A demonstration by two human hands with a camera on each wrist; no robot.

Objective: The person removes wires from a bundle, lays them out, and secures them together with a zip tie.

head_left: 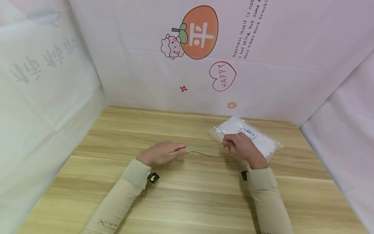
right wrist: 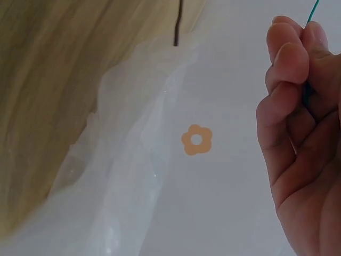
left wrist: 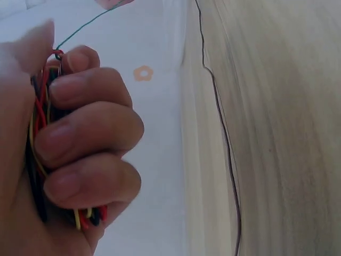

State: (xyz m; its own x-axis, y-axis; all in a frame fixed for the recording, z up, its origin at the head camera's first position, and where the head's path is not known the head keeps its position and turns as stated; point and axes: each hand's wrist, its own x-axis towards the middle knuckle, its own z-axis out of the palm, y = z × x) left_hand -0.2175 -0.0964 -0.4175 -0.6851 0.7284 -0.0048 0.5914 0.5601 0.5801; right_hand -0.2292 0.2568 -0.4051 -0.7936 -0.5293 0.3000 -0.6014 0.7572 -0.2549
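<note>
My left hand [head_left: 162,153] grips a bundle of thin coloured wires [left wrist: 40,114], with red, yellow, and dark strands showing between palm and curled fingers in the left wrist view. From the top of that bundle a green wire [head_left: 204,146] runs across to my right hand [head_left: 242,147], which pinches it between thumb and fingers. The stretch between the hands looks nearly straight. A dark brown wire [head_left: 208,155] extends loosely from the left hand toward the right, below the green one. Its free end shows in the right wrist view, apart from the right fingers [right wrist: 287,61].
A clear plastic bag [head_left: 264,144] with white contents and a barcode label lies behind and beside the right hand. The wooden table [head_left: 187,201] is bounded by a printed white cloth [head_left: 140,74] at the back and sides.
</note>
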